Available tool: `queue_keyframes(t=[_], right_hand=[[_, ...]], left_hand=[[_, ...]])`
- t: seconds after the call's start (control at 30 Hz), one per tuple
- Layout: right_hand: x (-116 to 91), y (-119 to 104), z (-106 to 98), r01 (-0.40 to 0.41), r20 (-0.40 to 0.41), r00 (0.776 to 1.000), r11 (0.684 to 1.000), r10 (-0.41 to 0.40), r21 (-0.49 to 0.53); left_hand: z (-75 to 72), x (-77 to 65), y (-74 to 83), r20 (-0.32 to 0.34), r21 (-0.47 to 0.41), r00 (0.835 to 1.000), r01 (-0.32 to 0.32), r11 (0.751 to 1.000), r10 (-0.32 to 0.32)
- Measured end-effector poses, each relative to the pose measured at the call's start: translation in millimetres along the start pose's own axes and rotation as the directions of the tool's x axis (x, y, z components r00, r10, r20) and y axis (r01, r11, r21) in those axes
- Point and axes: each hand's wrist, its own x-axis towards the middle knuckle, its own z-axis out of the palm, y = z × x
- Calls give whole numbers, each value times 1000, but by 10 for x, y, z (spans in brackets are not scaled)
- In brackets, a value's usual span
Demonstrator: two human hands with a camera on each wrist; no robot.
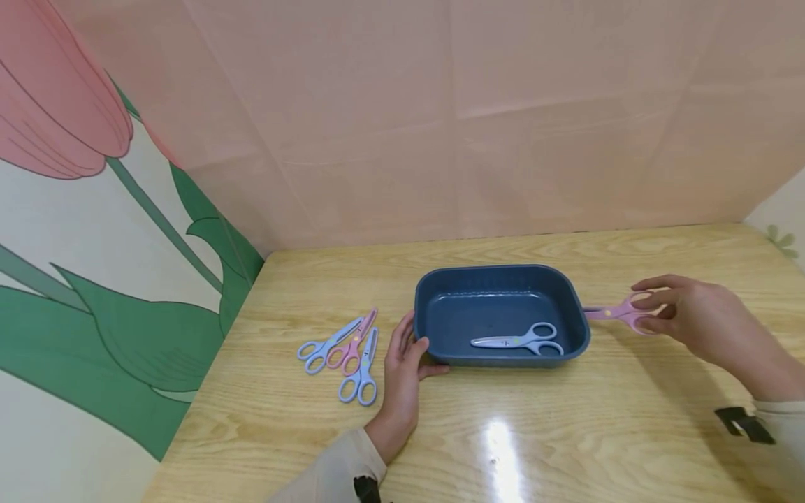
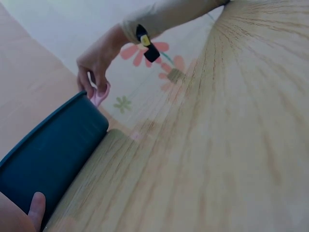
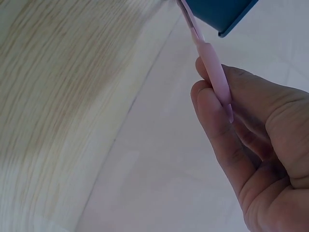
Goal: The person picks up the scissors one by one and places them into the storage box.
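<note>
A dark blue rectangular plastic basin (image 1: 497,276) stands on the wooden table, and inside it lies a pair of light blue scissors (image 1: 516,341). My left hand (image 1: 402,370) holds the basin's front left corner, fingers along the left wall and thumb against the front. To the right, my right hand (image 1: 698,314) pinches pink scissors (image 1: 619,313) by their handle loops. Their blades point left, and the tip overlaps the basin's right wall in the head view. In the right wrist view, thumb and fingers (image 3: 215,116) press the pink handle from both sides.
Left of the basin, two light blue scissors (image 1: 358,377) and one pink pair (image 1: 353,344) lie partly overlapping on the table (image 1: 251,419). Behind the table rises a pinkish covering (image 1: 440,140); a flower-painted wall (image 1: 157,335) stands at the left.
</note>
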Motion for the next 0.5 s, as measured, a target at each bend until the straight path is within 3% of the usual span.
queue_keyframes(t=[0.2, 0.5], right_hand=[[-1, -4, -1, -3, 21, 1000, 1000, 3, -6], [10, -8, 28, 16, -11, 1000, 999, -17, -31]], left_hand=[[-6, 2, -5, 9, -2, 1000, -3, 1000, 3], [-10, -3, -1, 13, 6, 1000, 0, 1000, 0]])
